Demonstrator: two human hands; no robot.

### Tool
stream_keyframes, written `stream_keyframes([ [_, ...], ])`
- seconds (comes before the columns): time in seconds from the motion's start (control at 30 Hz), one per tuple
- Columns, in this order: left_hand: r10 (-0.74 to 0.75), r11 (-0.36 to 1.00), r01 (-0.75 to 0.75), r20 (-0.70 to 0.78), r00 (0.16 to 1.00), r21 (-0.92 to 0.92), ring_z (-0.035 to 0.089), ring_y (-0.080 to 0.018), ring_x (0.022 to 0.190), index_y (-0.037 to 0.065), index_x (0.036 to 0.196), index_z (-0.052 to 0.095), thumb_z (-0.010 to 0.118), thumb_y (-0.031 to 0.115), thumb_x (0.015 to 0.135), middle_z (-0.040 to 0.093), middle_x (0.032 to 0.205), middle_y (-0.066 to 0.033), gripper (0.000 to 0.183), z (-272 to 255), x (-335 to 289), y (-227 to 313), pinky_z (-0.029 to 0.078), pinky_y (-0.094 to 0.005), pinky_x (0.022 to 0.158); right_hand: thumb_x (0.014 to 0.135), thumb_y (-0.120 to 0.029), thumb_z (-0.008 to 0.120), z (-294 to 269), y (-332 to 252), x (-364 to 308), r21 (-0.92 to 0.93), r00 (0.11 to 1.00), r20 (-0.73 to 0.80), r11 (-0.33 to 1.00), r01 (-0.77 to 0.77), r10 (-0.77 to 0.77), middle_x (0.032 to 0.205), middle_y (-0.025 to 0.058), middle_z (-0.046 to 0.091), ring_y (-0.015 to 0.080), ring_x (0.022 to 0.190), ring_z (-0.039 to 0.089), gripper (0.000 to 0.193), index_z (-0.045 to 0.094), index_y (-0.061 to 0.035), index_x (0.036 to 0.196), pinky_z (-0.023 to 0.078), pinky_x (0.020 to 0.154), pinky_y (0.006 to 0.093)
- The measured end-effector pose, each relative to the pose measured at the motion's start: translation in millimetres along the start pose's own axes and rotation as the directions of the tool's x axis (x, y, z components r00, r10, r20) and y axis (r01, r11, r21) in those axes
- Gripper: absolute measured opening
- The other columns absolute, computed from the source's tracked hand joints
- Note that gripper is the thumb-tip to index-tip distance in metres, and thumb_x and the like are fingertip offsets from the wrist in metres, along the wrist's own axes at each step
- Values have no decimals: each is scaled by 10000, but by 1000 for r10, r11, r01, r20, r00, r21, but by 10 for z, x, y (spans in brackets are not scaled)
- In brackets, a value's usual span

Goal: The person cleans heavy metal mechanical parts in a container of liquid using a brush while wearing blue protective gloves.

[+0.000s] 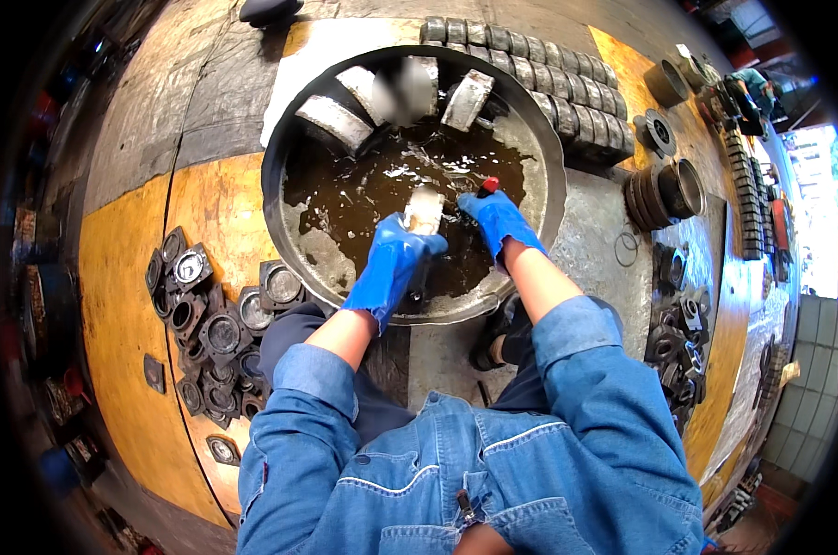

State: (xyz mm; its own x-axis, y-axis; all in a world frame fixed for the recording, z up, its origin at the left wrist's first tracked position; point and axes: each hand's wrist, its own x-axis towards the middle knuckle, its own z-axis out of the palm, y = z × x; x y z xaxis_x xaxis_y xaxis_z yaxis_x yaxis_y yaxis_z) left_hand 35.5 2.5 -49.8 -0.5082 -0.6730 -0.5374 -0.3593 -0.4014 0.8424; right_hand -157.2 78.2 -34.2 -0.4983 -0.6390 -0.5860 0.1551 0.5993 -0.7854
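Both my hands wear blue rubber gloves, over a large round metal basin holding dark brown liquid. My left hand is closed on a pale, wet metal block, partly blurred, above the liquid. To its right, my right hand is closed round a tool with a red end; the rest of the tool is hidden by the glove. The two hands are apart. Several silvery metal blocks lean against the basin's far wall, partly in the liquid.
Dark metal blocks stand in rows beyond the basin. Square metal parts with round holes are heaped at left, and similar dark parts at right. Metal rings stand on the right. A person is at the far right.
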Motion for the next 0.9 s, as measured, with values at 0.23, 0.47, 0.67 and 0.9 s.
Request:
stream_keyframes([
  [0.23, 144, 989, -144, 9, 989, -19, 608, -137, 752, 20, 1047, 738, 820, 236, 824, 696, 872, -36, 321, -313, -66, 132, 488, -314, 678, 979, -343, 746, -61, -174, -53, 175, 958, 158, 962, 210, -238, 1108, 69, 745, 166, 1000, 671, 424, 718, -33, 1267, 521, 916, 292],
  [0.47, 124, 991, -127, -55, 991, -37, 678, -164, 807, -55, 1211, 728, 845, 196, 811, 753, 986, -82, 487, -663, 71, 9, 547, -309, 717, 979, -300, 761, 342, -330, -178, 119, 934, 207, 955, 272, -292, 1073, 44, 751, 131, 1004, 680, 340, 735, -48, 1206, 539, 943, 289],
  [0.67, 57, 943, -74, -62, 996, -324, 709, -186, 855, -92, 1186, 712, 829, 201, 837, 750, 1022, -117, 471, -760, -292, 250, 546, -288, 745, 909, -352, 780, 182, -200, 102, -107, 978, 84, 974, 199, -190, 945, 44, 752, 132, 837, 676, 344, 735, -57, 1080, 553, 799, 349],
  [0.9, 123, 967, -134, -62, 990, -217, 662, -178, 880, -82, 1187, 704, 786, 276, 871, 736, 1033, -112, 485, -947, -99, -35, 516, -293, 783, 973, -215, 639, 933, -373, 311, 136, 885, 359, 955, 263, -295, 812, 44, 633, 169, 707, 605, 178, 666, -45, 1020, 518, 669, 338],
])
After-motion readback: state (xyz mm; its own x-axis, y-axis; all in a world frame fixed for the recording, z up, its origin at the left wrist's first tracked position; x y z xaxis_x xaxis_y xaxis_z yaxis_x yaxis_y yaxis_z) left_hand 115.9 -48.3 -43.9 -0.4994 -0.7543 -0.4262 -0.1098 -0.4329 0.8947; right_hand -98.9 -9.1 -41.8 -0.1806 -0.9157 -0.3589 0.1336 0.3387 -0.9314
